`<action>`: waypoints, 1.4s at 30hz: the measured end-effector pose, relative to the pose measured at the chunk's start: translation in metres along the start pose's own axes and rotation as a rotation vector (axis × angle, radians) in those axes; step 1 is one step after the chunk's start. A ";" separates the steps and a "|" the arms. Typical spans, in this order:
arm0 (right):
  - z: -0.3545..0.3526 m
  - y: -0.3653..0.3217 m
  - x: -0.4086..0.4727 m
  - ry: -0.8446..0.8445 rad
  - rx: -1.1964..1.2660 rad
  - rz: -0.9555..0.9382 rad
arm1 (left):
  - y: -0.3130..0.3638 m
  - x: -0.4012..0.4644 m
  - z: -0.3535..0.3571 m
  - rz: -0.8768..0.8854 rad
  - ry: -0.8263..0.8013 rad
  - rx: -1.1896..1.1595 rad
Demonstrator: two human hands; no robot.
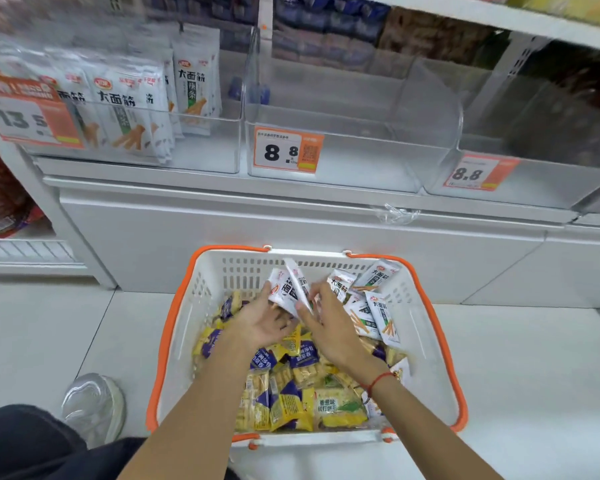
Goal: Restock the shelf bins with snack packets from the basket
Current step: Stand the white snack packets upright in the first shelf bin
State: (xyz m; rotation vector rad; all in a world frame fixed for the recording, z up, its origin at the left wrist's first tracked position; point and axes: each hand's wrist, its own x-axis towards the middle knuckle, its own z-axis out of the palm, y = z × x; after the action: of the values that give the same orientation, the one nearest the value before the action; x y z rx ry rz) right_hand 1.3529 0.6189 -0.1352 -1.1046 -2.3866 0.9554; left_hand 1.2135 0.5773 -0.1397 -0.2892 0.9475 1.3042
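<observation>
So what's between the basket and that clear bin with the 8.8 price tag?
In the head view, only the plain white shelf base panel lies between the basket and the clear bin; nothing stands there.

Basket (426, 306) on floor (49, 323); clear bins (354, 157) on shelf (222, 188).

Bare forearms, red string bracelet (378, 381) on right wrist, dark trousers (25, 441), silver-grey sneaker (94, 407)

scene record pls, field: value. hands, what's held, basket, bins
left hand: grips white packets over the basket
right hand: fingers on the same white packets
basket: white, orange rim, on floor; white packets far right, yellow and purple ones near side
left bin: holds matching white packets, tag 13.5
middle bin: no packets visible, tag 8.8
</observation>
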 end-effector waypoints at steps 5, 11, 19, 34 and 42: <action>-0.001 0.024 -0.004 0.034 -0.226 0.022 | -0.015 0.003 0.007 -0.110 0.016 0.137; -0.014 0.042 -0.017 -0.071 -0.024 0.110 | -0.027 0.012 0.015 -0.091 -0.013 0.504; -0.042 0.041 -0.021 -0.286 0.362 0.280 | -0.048 0.017 0.022 0.043 -0.126 0.498; -0.066 0.121 -0.036 -0.726 -0.933 0.089 | -0.059 0.035 0.024 0.061 0.030 0.385; -0.108 0.094 -0.013 -0.697 -0.431 0.184 | -0.047 0.041 0.019 0.111 0.105 0.796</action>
State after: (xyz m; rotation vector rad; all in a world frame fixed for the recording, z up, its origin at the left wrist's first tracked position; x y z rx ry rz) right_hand 1.4706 0.7000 -0.1239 -1.3150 -3.2147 1.0393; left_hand 1.2630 0.6041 -0.1729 0.3191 1.5041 0.9213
